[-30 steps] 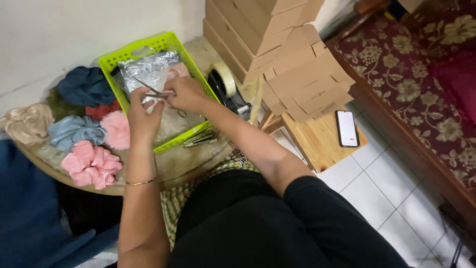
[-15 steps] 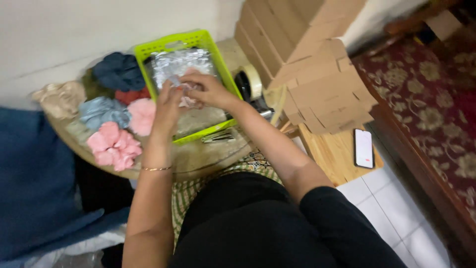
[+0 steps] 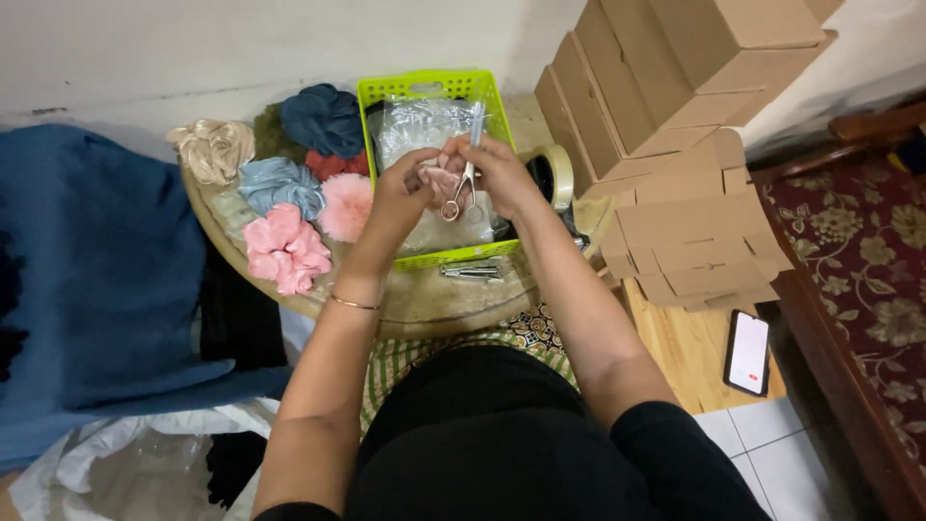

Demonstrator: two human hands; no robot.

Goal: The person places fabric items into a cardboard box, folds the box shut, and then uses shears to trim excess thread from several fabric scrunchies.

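My left hand (image 3: 403, 193) and my right hand (image 3: 497, 174) meet above a lime green plastic basket (image 3: 429, 89) on a small round table (image 3: 424, 299). The right hand holds small scissors (image 3: 468, 169), blades pointing up and ring handles hanging down. The left hand pinches a small pink fabric piece (image 3: 439, 181) right beside the scissors. Clear plastic bags (image 3: 420, 125) fill the basket under both hands.
Fabric scrunchies lie left of the basket: pink (image 3: 285, 246), fluffy pink (image 3: 345, 205), light blue (image 3: 280, 185), dark blue (image 3: 323, 118), beige (image 3: 212, 147). A tape roll (image 3: 552, 176), metal tools (image 3: 471, 273), stacked cardboard boxes (image 3: 690, 145), a phone (image 3: 748, 352) and a blue cloth (image 3: 96, 270) surround me.
The view has shifted so the table sits more centred. My hands have lifted slightly over the basket, and the scissors now stand upright in my right hand.
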